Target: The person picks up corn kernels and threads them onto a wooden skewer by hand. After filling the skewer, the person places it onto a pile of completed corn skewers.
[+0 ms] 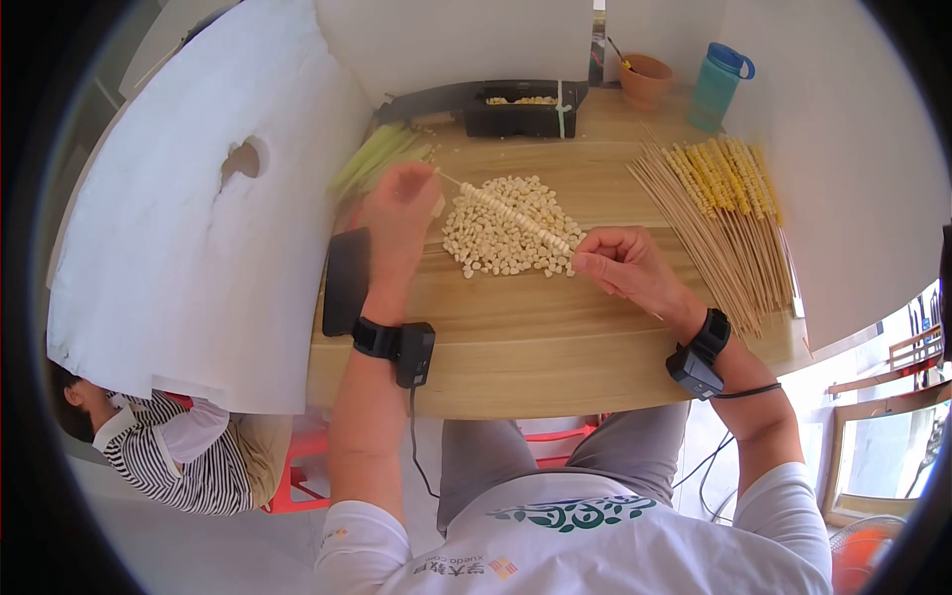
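Wooden table (555, 367), white partition walls (198, 268), perhaps foam board.

A pale wooden surface (555, 357) fills the middle of the frame, closed in at the back and right by white partition walls (466, 40) and at the left by a white panel (188, 258) with a ragged hole in its upper part. Below it, light grey floor (139, 535) shows along the bottom left, with a red plastic stool (297, 476) standing beside a seated person in a striped sleeve (169, 456). Bright daylight falls evenly over everything, and at the lower right edge stand wooden frames (883, 436).
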Available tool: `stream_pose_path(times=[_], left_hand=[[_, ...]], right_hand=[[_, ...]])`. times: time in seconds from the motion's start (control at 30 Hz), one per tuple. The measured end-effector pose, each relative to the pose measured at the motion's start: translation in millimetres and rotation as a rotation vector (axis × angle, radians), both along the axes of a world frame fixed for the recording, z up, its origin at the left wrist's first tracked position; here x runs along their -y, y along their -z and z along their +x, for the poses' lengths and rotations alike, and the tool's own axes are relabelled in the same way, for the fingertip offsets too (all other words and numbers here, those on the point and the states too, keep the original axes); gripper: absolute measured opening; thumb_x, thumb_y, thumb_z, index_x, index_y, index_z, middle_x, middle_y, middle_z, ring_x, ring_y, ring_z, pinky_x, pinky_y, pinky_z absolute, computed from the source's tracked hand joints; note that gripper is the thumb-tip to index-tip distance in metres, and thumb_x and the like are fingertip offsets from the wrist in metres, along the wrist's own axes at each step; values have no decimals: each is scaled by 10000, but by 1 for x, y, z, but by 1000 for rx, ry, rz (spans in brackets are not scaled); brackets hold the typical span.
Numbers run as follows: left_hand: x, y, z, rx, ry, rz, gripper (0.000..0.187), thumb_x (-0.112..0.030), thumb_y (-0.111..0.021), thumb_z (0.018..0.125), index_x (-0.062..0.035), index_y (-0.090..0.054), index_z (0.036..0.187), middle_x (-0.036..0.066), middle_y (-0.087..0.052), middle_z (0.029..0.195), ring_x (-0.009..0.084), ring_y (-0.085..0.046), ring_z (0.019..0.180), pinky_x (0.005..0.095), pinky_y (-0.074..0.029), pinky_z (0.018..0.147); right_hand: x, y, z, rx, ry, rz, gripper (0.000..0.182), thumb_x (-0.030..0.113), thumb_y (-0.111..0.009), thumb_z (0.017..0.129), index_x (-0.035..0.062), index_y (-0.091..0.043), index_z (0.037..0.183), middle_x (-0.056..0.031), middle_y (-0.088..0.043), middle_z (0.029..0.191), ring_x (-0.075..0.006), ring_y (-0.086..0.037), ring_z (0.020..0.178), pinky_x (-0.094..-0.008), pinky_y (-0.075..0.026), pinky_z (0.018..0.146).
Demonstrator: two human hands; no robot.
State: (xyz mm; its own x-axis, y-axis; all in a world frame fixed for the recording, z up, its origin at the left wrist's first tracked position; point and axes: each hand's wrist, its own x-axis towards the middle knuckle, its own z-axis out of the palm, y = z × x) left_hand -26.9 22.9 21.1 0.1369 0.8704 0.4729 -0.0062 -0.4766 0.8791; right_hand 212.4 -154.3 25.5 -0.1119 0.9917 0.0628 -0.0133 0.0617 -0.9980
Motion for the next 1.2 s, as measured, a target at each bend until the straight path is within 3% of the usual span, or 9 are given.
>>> stream_pose_path(times=[0.57, 1.2], left_hand=[[13, 3, 10, -100, 65, 37, 136, 33, -654, 839, -4, -628, 968, -11, -624, 856, 38, -559, 747, 169, -457, 687], [16, 5, 14, -15, 186, -19, 152, 47, -604, 863, -3, -620, 1005, 3, -631, 888, 61, -590, 797, 190, -484, 724]], right_hand=[[0, 1, 1, -7, 9, -15, 157, 168, -623, 926, 35, -645, 845, 64, -501, 590, -4, -396, 505, -182, -285, 455], [-1, 0, 3, 1, 20, -1, 161, 163, -615, 929, 31, -632, 838, 67, -470, 563, -5, -383, 491, -183, -272, 447]])
